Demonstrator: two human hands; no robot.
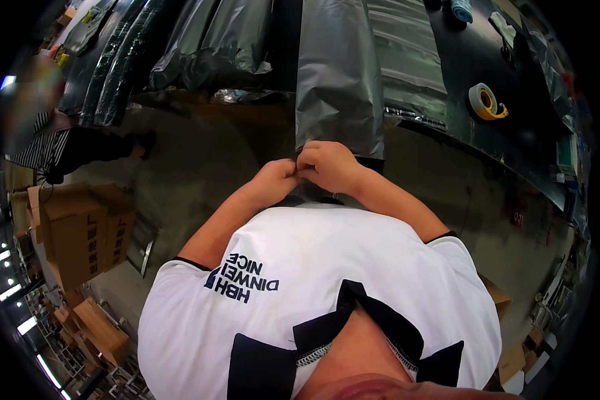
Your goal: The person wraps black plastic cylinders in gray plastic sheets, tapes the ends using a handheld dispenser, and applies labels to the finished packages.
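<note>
- Head view: a long grey plastic sleeve (340, 73) is seen at upper centre, stuck out past the edge of the dark table (463, 67), near end right at the hands.
- Right hand (330, 167) is curled at the sleeve's lower-left corner, left hand (277, 181) bunched against its fingertips; what's pinched, if anything, can't be told.
- Film's probably soft, slick, easily torn; weight can't be judged. Best gripped by a gathered fold, tbh.
- Fingertips are half hidden, contents are masked by opaque film, far end's cut off up top.
</note>
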